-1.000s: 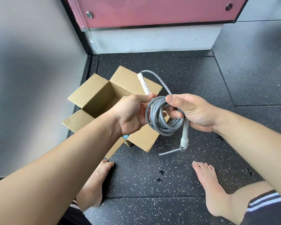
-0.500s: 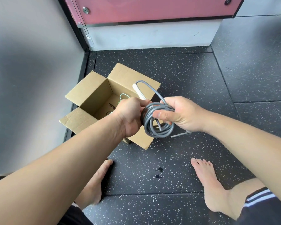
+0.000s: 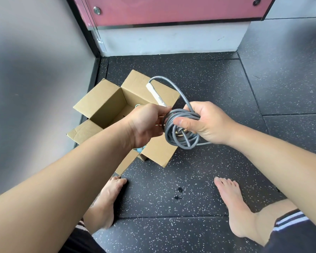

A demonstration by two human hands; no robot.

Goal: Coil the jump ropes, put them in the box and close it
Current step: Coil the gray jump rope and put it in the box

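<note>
Above the near right flap of the open cardboard box [image 3: 106, 103], both hands hold the grey jump rope [image 3: 181, 141] in mid-air, clear of the floor mat [image 3: 190, 79].

Left hand [image 3: 146, 125]: fingers curled round the base of the white handle [image 3: 156, 96], which sticks up and away. Right hand [image 3: 208, 123]: thumb pressed over the bundle, fingers wrapped through it.

Step, by my reading: coiling nearly done, with one loose arc left between handle and bundle. The next move calls for tucking in that arc and the handle, then lowering the bundle leftward into the box mouth.

Rope: smooth, rubbery-looking cord in round loops, likely to spring open if released. Box: plain corrugated card, flaps splayed outward. Mat: dark rubber, white-speckled.
</note>
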